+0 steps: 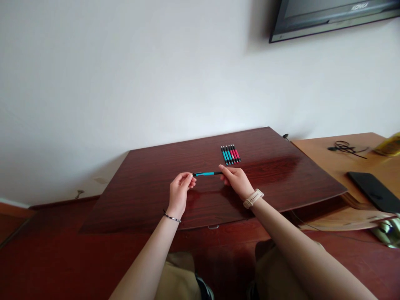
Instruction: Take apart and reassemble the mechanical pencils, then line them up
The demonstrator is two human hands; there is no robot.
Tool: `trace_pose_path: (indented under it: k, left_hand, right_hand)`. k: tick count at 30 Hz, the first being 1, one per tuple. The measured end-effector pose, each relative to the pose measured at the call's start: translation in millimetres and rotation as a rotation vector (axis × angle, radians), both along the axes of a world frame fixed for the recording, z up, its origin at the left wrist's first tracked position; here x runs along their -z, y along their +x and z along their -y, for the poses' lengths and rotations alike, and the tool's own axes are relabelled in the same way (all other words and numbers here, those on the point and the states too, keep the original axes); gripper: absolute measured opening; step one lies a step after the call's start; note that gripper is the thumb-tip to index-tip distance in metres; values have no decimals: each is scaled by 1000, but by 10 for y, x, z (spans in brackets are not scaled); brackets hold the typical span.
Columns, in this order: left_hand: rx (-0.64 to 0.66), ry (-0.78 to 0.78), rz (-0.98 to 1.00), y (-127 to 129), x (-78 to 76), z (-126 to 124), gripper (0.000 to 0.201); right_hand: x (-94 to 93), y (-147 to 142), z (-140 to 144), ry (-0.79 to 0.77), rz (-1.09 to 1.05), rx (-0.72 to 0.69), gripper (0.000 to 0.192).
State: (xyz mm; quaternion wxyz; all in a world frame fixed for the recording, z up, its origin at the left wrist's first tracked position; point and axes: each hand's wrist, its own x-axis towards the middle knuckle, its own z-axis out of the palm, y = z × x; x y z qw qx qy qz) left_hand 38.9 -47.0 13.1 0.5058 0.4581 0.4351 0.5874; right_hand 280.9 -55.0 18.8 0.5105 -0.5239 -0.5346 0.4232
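A blue pen point(206, 173) with black ends is held level above the near half of the dark red wooden table point(156, 166). My left hand point(181, 187) pinches its left end between thumb and fingers. At its other end, the fingertips of my right hand point(236, 180) are closed on the black part. Just beyond my right hand, a row of several pens point(231, 154) lies side by side on the tabletop, blue ones on the left and red ones on the right.
A lighter wooden table point(331, 162) adjoins on the right, bearing a black cable point(346, 148), a dark phone-like slab point(375, 191) and a yellow object point(389, 146). A television point(337, 18) hangs on the white wall. My legs are below the table's front edge.
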Motion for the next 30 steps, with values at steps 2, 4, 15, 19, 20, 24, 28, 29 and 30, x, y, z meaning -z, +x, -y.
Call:
trace_pose_path:
  k: [2,4,15,19,20,24,28,29,30]
  left_hand:
    - [17,-37,60,22,-20,10,35]
    - [36,-67,106,58,-38,30,35]
    - [196,-119,0,317,-116,199,30]
    - [339,-95,-68,328,-195,270,25]
    - [368,-67,-106,324,-210,290,25]
    - [373,233,-433,280,-196,346,33]
    - [338,650,-858,239,-103,344,34]
    - [337,711,-932,237,-86,339,32]
    - [340,752,-989,239,-76,334,30]
  right_hand:
    - [-18,-35,-2,6,-116,6,59]
    - [-46,-74,2,-13,-274,-6,51]
    - [-80,-284,6,-120,-622,-57,48]
    - [-55,-260,-3,-106,-566,-34,46]
    - [-52,-260,3,-110,-566,-45,44]
    - [-52,-317,71,-127,-564,-133,41]
    - [-76,-404,161,-42,-457,-150,40]
    - [-85,-419,181,-12,-420,-148,39]
    - [-95,-433,200,14,-389,-148,39]
